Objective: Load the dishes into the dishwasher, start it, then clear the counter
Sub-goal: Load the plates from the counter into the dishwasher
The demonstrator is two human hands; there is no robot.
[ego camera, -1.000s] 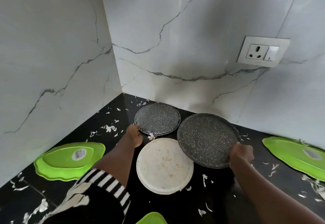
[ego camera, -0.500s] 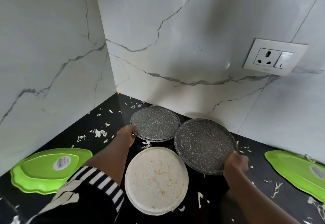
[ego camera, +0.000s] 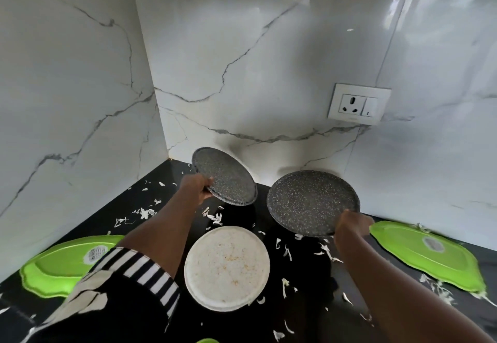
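My left hand (ego camera: 197, 189) grips the near rim of a small dark speckled plate (ego camera: 224, 176), held tilted above the black counter (ego camera: 304, 297) in the corner. My right hand (ego camera: 349, 225) grips the near edge of a larger dark speckled plate (ego camera: 312, 201), also raised off the counter. Between my forearms a round white plate (ego camera: 227, 267) with orange food stains lies flat on the counter.
Green leaf-shaped plates lie at the left (ego camera: 61, 264) and at the right (ego camera: 430, 255). White shreds of food litter the counter (ego camera: 215, 217). Marble walls close the corner, with a wall socket (ego camera: 359, 103) at the right. A green edge (ego camera: 207, 340) shows at the bottom.
Both hands have lifted their dark plates off the counter; the left plate now tilts up toward the wall. The white plate has stayed put.
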